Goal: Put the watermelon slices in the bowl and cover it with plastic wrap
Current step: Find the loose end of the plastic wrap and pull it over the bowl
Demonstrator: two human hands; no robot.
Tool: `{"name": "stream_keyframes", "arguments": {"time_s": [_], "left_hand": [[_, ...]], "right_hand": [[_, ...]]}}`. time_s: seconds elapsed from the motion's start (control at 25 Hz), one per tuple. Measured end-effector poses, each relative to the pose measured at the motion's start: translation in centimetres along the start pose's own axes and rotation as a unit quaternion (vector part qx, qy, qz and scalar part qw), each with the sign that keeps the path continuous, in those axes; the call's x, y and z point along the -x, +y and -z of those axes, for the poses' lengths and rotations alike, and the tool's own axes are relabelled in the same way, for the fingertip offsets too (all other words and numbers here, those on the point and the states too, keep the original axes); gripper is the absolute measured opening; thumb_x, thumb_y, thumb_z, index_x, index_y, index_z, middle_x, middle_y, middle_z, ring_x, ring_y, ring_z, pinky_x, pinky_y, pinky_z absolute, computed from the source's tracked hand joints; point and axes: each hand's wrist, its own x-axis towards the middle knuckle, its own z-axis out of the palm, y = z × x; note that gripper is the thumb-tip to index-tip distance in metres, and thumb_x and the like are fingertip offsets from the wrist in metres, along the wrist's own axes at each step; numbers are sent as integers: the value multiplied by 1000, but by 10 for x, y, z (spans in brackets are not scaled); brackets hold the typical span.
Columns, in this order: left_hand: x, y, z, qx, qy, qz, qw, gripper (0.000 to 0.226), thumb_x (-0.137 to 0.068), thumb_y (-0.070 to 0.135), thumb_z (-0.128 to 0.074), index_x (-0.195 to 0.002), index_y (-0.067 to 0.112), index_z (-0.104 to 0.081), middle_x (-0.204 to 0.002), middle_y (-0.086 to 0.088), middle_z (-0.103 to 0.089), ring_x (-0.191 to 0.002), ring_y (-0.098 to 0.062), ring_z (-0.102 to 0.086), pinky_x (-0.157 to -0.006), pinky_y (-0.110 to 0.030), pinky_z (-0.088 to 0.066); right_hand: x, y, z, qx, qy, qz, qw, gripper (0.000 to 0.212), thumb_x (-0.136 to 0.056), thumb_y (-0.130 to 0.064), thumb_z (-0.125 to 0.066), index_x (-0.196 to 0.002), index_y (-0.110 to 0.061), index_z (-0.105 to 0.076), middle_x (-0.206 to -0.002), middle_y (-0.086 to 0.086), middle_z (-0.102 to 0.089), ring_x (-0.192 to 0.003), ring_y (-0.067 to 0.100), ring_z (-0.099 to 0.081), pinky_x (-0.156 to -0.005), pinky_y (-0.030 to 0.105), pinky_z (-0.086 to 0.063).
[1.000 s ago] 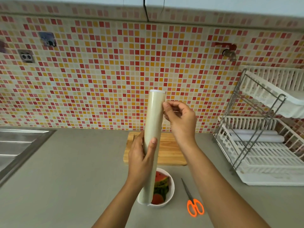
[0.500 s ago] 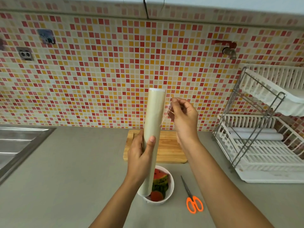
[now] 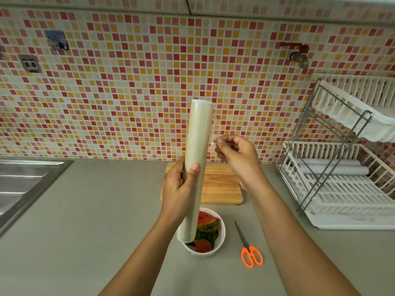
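- We held the roll of plastic wrap [image 3: 197, 159] nearly upright over the counter [image 3: 96, 210], its top leaning slightly right and toward the far wall.
- Our left hand [image 3: 180, 190] was wrapped around the lower middle of the roll, thumb pressed on its near face, fingers curled behind it.
- Our right hand [image 3: 236, 155] sat just right of the roll, thumb and forefinger pinched together on the loose edge of the film [image 3: 213, 133]; a thin, clear flap stretched from the roll to that pinch.
- The white bowl [image 3: 221, 236] stood on the counter below the roll, near us, with the roll's lower end covering its left side.
- The watermelon slices [image 3: 206, 230] lay inside the bowl, red flesh and green rind showing; the bowl was uncovered.
- A wooden cutting board [image 3: 222, 185] lay just beyond the bowl, partly behind our hands.
- Scissors with orange handles [image 3: 249, 246] lay to the right of the bowl, near it but apart, blades pointing away from us.
- A white dish rack [image 3: 342, 189] stood at the far right, with two pale rolls [image 3: 333, 167] lying in its lower tier.
- A steel sink [image 3: 23, 184] occupied the left edge of the counter.
- A mosaic tiled wall [image 3: 128, 82] rose behind everything.
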Motion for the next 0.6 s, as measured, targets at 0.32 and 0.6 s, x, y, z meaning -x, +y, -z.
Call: {"name": "stream_keyframes", "arguments": {"time_s": [0.32,0.6], "left_hand": [[-4,6,2,47,-8,13,999,37,-77,58,-60,-114,54,-58,-114,15,-66,-104,-8,-61,-82,-32,-53],[-10,9,3,120,-26,61,991,47,-78,51,-67,-121,31,-65,-107,12,-71,-98,-13,-65,-74,-27,-51]], "right_hand": [[5,3,1,-46,-25,-22,998,22,-71,-41,-74,-82,-23,-67,-83,-2,-73,-80,12,-72,-68,22,-55],[-1,-12,13,167,-29,103,980,17,-84,-22,-67,-75,-34,-60,-76,-7,-68,-77,14,-69,-71,28,-57]]}}
